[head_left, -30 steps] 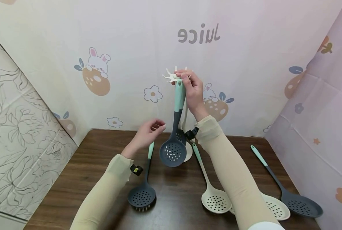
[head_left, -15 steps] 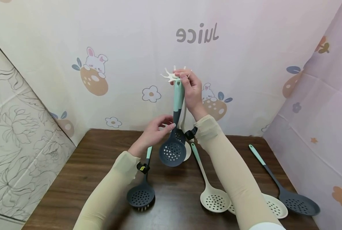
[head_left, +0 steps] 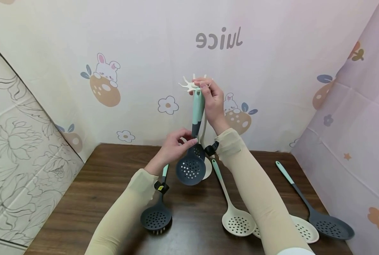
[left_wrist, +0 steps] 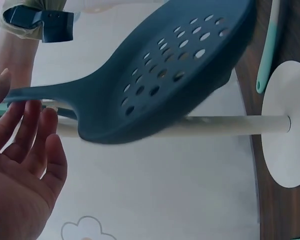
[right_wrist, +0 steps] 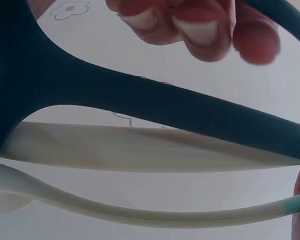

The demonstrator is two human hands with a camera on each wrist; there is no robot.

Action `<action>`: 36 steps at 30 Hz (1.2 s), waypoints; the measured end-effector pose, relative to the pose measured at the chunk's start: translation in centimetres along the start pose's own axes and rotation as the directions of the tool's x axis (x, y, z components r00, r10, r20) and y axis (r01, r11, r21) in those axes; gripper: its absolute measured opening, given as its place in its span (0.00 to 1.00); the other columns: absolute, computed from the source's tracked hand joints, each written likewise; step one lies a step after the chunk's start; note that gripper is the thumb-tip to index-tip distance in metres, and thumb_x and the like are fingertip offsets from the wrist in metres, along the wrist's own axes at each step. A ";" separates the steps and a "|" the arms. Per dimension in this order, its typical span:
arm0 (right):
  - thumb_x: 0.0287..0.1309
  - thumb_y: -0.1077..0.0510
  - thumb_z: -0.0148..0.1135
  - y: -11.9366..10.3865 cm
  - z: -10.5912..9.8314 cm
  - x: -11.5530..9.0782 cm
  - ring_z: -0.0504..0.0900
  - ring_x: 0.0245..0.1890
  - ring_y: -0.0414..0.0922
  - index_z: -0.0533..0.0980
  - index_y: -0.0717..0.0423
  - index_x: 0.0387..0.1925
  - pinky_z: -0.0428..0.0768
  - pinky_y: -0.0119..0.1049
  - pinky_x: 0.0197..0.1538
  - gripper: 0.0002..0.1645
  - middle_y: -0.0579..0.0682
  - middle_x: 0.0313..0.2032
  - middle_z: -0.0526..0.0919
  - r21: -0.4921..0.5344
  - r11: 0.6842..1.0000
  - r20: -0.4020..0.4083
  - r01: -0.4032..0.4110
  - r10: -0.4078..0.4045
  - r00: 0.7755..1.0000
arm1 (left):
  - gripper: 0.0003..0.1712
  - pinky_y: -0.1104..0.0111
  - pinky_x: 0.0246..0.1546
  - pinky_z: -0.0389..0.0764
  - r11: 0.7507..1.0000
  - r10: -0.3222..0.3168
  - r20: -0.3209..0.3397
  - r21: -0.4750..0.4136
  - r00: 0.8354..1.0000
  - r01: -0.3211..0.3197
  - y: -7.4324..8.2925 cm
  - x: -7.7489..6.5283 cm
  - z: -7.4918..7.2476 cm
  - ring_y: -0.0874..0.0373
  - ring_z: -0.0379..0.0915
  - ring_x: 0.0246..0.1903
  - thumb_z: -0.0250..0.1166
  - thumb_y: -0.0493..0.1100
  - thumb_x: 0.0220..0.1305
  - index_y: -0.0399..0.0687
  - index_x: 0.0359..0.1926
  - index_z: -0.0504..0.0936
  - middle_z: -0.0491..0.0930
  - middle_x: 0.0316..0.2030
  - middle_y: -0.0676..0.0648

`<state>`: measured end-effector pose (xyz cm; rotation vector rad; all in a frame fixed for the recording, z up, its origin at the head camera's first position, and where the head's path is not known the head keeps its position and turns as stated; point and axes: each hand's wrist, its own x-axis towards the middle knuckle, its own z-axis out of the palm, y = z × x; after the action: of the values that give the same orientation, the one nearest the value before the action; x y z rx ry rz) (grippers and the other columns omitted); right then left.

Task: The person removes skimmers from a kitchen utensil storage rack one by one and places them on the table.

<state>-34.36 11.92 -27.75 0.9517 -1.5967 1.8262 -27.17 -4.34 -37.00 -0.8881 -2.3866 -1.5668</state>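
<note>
Left hand [head_left: 174, 146], free of the skimmer [head_left: 190, 171] a second ago, now pinches it, seemingly gaining control. Right hand [head_left: 213, 101], partly hidden, appears to grip the rack [left_wrist: 285, 155] at its top.

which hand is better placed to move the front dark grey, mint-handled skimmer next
Probably the left: the left hand pinches that skimmer near its round perforated head, while the right hand is up at the white pronged rack top.
</note>
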 end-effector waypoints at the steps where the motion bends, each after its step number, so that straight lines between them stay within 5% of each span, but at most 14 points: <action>1: 0.73 0.57 0.48 0.0 0.0 0.0 0.85 0.37 0.53 0.76 0.69 0.47 0.80 0.41 0.46 0.18 0.53 0.51 0.82 0.001 1.000 -0.001 0.000 0.000 1.000 | 0.09 0.60 0.40 0.79 1.000 0.005 0.002 -0.002 1.000 -0.005 0.0 0.0 0.1 0.57 0.74 0.38 0.65 0.47 0.68 0.49 0.44 0.84 0.82 0.39 0.54; 22: 0.72 0.57 0.48 0.1 0.2 0.0 0.85 0.36 0.48 0.75 0.70 0.46 0.81 0.40 0.44 0.18 0.51 0.51 0.82 0.011 1.000 -0.011 -0.007 0.007 1.000 | 0.05 0.61 0.31 0.76 1.000 -0.003 0.006 -0.029 1.000 0.003 1.4 -0.3 0.1 0.53 0.71 0.28 0.64 0.37 0.69 0.38 0.38 0.84 0.80 0.29 0.44; 36: 0.73 0.55 0.48 0.0 0.2 0.0 0.85 0.37 0.48 0.76 0.69 0.46 0.81 0.40 0.44 0.19 0.52 0.51 0.82 0.004 1.000 -0.018 -0.013 0.013 1.000 | 0.06 0.65 0.29 0.75 0.998 0.061 -0.029 -0.026 0.998 -0.062 0.8 -0.5 0.2 0.55 0.71 0.28 0.65 0.43 0.69 0.47 0.37 0.85 0.78 0.28 0.52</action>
<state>-34.30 11.71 -27.77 0.9260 -1.5919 1.8421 -26.29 -4.14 -36.64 -0.9288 -2.3018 -1.5810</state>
